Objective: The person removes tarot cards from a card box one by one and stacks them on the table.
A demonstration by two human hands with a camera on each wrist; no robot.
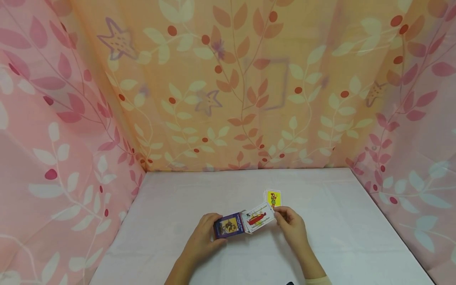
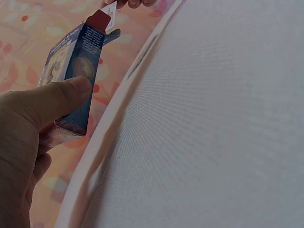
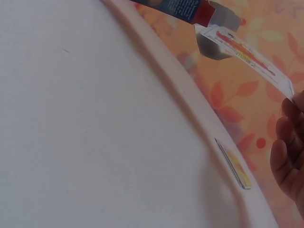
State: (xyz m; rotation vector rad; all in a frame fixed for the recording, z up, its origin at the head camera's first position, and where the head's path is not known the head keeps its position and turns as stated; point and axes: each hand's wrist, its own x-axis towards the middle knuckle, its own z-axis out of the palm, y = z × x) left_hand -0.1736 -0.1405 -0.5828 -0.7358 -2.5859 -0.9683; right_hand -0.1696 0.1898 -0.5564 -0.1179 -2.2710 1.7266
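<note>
A dark blue card box (image 1: 229, 225) with a picture on its front is gripped by my left hand (image 1: 204, 236), thumb along one side and fingers round the other. Its end flaps stand open toward the right. At that open end is a white-bordered card (image 1: 257, 217) with a red-robed figure. My right hand (image 1: 293, 226) pinches the card's far corner between thumb and fingers. In the left wrist view the thumb presses the box's printed side (image 2: 83, 71). The right wrist view shows the card (image 3: 249, 54) stretching from the box flaps to my fingertips.
A small stack of cards (image 1: 274, 197), a yellow picture on top, lies on the white-covered table (image 1: 171, 198) just beyond my right hand. Floral curtains (image 1: 231, 118) rise behind the table and along both sides. A small dark object (image 1: 290, 283) shows at the bottom edge.
</note>
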